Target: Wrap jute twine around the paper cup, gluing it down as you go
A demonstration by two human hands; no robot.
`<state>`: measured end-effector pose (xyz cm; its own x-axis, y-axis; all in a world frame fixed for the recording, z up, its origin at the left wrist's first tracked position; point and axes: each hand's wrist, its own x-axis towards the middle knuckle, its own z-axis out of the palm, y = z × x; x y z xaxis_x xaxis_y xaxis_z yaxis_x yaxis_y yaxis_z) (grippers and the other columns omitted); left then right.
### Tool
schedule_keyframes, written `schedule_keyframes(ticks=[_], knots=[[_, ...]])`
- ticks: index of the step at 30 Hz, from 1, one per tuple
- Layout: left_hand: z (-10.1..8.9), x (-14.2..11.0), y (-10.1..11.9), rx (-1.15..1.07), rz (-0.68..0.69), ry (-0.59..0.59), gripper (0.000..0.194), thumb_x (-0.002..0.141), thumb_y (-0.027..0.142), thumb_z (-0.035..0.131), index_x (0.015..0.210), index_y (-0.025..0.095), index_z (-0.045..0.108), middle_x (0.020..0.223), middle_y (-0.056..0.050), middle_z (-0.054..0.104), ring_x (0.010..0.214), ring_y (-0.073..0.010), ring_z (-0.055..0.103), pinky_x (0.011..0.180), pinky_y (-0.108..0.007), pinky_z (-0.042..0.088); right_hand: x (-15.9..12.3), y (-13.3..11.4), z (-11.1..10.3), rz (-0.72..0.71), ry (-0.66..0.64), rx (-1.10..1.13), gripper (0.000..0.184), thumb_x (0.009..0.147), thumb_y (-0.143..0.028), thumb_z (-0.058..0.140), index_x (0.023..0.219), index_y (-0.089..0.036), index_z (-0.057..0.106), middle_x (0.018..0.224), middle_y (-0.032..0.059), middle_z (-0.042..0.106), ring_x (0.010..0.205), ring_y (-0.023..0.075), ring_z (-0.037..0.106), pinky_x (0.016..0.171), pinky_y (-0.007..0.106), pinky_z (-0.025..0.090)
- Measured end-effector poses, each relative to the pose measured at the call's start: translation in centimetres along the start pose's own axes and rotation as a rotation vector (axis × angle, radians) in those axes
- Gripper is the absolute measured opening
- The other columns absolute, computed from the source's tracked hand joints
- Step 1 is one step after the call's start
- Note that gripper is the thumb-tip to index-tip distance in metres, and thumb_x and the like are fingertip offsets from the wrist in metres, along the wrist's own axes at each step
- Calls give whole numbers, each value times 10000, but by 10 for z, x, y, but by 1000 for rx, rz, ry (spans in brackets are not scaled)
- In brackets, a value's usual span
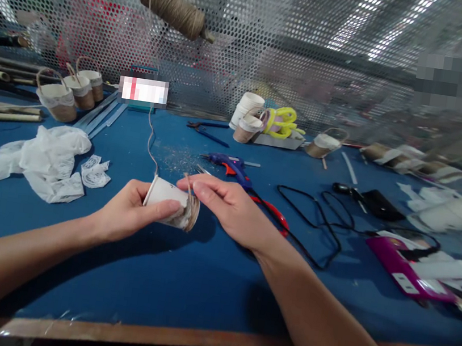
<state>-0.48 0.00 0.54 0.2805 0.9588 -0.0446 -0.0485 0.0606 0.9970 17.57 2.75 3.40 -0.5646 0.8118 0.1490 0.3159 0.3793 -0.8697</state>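
My left hand grips a small white paper cup lying on its side above the blue table. Brown twine is wound round the cup's wide end. My right hand rests its fingers over that end, pinching the twine against the cup. A strand of twine runs up from the cup toward the twine spool hung on the mesh wall.
A blue hot glue gun and red-handled scissors lie just behind my hands. Crumpled white plastic sits left, finished twine-wrapped cups far left, more cups behind, a purple tool and black cable right.
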Motion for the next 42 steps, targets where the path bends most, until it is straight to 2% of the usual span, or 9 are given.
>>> schedule_keyframes(ticks=[5, 11, 17, 21, 24, 28, 33, 38, 42], knots=[[3, -1, -2, 81, -8, -35, 290, 712, 378, 592, 544, 145, 633, 479, 14, 518, 454, -89, 406, 452, -201, 334, -4, -6, 14, -127, 36, -96, 176, 822, -193, 500, 939, -212, 629, 1060, 45, 597, 1026, 148, 521, 925, 347, 375], [6, -2, -4, 110, -27, -41, 363, 735, 415, 542, 519, 137, 632, 459, 7, 499, 434, -86, 370, 430, -205, 287, -4, -9, 17, -37, 35, -96, 128, 779, -202, 563, 904, -199, 591, 984, 26, 607, 937, 135, 550, 856, 303, 421], [7, 0, -3, 41, -98, -21, 385, 716, 438, 543, 488, 138, 623, 435, -1, 522, 412, -88, 394, 416, -195, 304, -5, -8, 16, 16, 7, -92, 213, 773, -295, 579, 956, -185, 581, 988, 30, 609, 925, 145, 550, 820, 292, 433], [6, 2, -3, -4, -116, 9, 327, 706, 403, 560, 534, 142, 658, 461, -12, 582, 413, -98, 452, 422, -193, 345, 4, 2, -11, 83, 183, -199, 242, 802, -374, 521, 925, -177, 587, 914, 44, 640, 830, 158, 588, 753, 301, 460], [3, 3, -7, -15, -96, 27, 338, 730, 398, 544, 557, 142, 681, 522, -41, 639, 452, -118, 518, 458, -205, 396, 17, 24, -44, 332, 377, -529, 247, 799, -367, 519, 918, -163, 593, 911, 91, 633, 829, 206, 587, 756, 353, 450], [-2, 5, -14, -9, -37, 68, 333, 752, 391, 538, 594, 142, 692, 539, -31, 646, 473, -105, 526, 490, -193, 413, 32, 60, -73, 507, 365, -626, 162, 728, -271, 633, 801, -128, 611, 905, 138, 608, 877, 254, 561, 786, 411, 432], [-4, 6, -15, -8, 25, 92, 327, 769, 367, 529, 602, 140, 694, 519, -17, 629, 477, -94, 519, 485, -179, 402, 38, 81, -70, 565, 359, -576, 265, 860, -313, 473, 1086, -184, 522, 1117, 70, 528, 923, 168, 543, 775, 371, 465], [-5, 9, -14, -38, 5, 126, 319, 759, 365, 537, 605, 129, 686, 512, -19, 626, 468, -98, 521, 472, -183, 399, 25, 57, -67, 495, 449, -382, 313, 723, -167, 601, 1019, -121, 510, 865, 106, 622, 768, 214, 603, 716, 377, 477], [-8, 11, -13, -55, -12, 159, 318, 740, 378, 555, 597, 120, 674, 522, -19, 626, 474, -94, 520, 475, -179, 396, 2, 20, -67, 408, 352, -144, 242, 728, -239, 580, 951, -173, 510, 817, 53, 642, 665, 163, 622, 626, 304, 515]])
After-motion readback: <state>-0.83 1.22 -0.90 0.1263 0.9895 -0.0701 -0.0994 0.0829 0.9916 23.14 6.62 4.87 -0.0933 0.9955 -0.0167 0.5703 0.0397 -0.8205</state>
